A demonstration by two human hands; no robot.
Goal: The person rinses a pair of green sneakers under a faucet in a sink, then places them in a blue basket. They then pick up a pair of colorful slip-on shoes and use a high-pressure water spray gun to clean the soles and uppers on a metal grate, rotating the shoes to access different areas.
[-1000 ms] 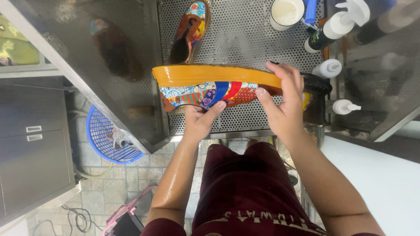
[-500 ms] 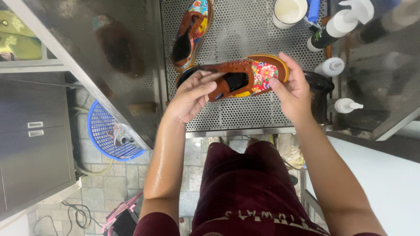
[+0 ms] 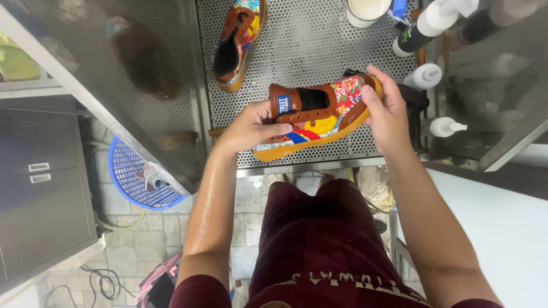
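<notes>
2 shoes [image 3: 319,117], 3 white bottles [image 3: 425,75]

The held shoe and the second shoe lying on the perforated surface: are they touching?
Apart. The head view shows bare perforated surface between the held shoe, gripped by the left hand and right hand, and the second shoe.

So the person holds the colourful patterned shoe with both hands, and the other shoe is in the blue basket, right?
Not quite. The left hand and right hand do hold the colourful patterned shoe, but the head view shows the other matching shoe lying on the perforated metal tray, not in the blue plastic basket.
</notes>
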